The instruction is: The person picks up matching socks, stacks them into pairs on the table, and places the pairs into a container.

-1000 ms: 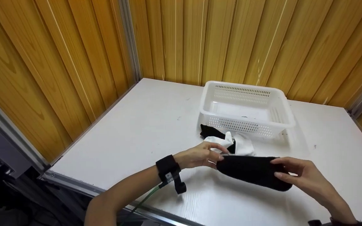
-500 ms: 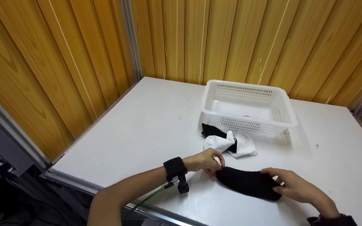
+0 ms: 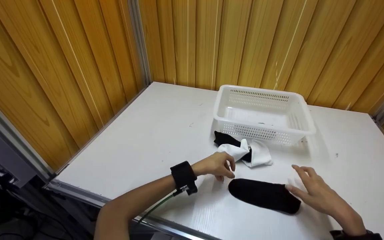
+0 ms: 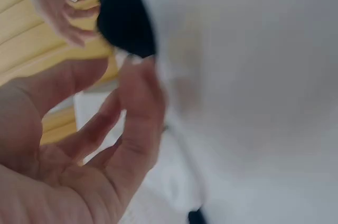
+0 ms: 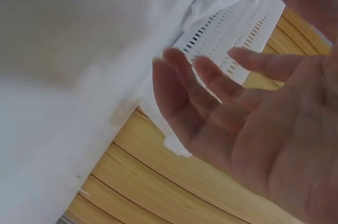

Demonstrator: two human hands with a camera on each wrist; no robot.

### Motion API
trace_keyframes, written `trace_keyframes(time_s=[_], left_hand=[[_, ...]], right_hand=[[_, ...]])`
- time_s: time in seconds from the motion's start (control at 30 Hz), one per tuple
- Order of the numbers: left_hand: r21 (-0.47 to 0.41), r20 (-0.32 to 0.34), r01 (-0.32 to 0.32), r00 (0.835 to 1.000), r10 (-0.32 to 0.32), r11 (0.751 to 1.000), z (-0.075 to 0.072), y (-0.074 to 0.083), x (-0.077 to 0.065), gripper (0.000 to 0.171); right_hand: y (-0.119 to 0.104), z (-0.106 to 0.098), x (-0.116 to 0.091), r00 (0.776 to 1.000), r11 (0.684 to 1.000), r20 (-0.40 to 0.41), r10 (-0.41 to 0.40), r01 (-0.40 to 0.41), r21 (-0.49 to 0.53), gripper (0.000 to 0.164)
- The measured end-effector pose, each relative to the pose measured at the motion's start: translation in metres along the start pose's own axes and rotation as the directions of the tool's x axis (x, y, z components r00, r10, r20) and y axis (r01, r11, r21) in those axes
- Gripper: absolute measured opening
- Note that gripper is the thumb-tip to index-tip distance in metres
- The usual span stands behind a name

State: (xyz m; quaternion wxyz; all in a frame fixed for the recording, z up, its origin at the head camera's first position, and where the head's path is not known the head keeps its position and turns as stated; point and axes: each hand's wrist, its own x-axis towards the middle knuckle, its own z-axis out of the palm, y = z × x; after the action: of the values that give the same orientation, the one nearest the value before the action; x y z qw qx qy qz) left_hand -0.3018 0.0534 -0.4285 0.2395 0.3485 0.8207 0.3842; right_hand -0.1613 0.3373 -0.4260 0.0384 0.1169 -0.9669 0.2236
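A black sock [image 3: 263, 195] lies flat on the white table, its rounded end to the left. Just off that end is my left hand [image 3: 216, 165], fingers loosely bent with nothing held. The left wrist view has the sock [image 4: 127, 12] beyond the fingertips. My right hand [image 3: 318, 191] hovers by the sock's other end with fingers spread; its thumb is close to the sock's edge, and I cannot tell if it touches. In the right wrist view the right hand [image 5: 253, 113] holds nothing. Behind the left hand lie white socks [image 3: 261, 154] and a black sock [image 3: 225, 138], bunched together.
A white perforated plastic basket [image 3: 262, 131] stands at the back, right behind the bunched socks. Wood-patterned panels [image 3: 185, 43] wall the table on the far and left sides. A metal rail [image 3: 78, 192] runs along the front edge, and a cable [image 3: 155, 208] hangs from the left wristband.
The black sock has come down toward me and now lies flat on the table. Both hands have let go of it, and the right hand's fingers have spread apart.
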Motion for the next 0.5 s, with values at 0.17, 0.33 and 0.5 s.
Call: trace_keyframes(time_s=[0.17,0.33,0.5], left_hand=[[0.446,-0.192,0.021,0.979,0.073,0.895,-0.032,0.000,0.017,0.015],[0.846,-0.289,0.123,0.924,0.252,0.520,-0.046,-0.022,0.041,0.021],[0.945,-0.189,0.088,0.933,0.306,0.316,-0.048,-0.040,0.059,0.038]], right_hand=[[-0.013,-0.007,0.004,0.996,0.999,-0.082,0.029,-0.030,-0.015,0.059],[-0.023,-0.002,0.007,0.998,0.999,-0.061,0.033,-0.033,0.001,0.061],[-0.026,0.005,0.008,0.998,0.999,-0.055,0.031,-0.030,0.013,0.060]])
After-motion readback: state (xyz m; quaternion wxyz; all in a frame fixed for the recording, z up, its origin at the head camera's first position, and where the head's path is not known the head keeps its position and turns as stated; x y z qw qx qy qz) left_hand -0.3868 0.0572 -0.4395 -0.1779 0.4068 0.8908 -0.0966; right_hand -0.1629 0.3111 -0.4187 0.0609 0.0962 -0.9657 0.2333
